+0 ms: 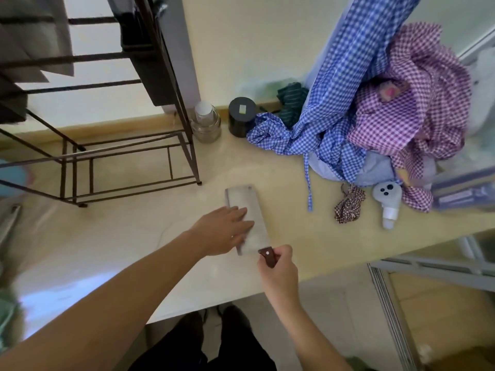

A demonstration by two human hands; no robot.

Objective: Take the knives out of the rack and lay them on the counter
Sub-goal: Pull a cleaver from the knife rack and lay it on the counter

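One cleaver (pixel 247 210) lies flat on the pale counter (pixel 134 236), just right of the dark metal rack (pixel 128 162). Its wooden handle (pixel 267 257) points near and is pinched in the grip of the right hand (pixel 280 271). That of the left hand (pixel 223 230) is spread, fingers flat on the blade. Far right sit checked cloths (pixel 334 129), a black canister (pixel 242 116) and a glass jar (pixel 205 121).

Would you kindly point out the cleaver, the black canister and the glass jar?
cleaver (pixel 247 210): head view, on the bare flat of the blade.
black canister (pixel 242 109): head view, on its lid.
glass jar (pixel 206 128): head view, on its clear body.
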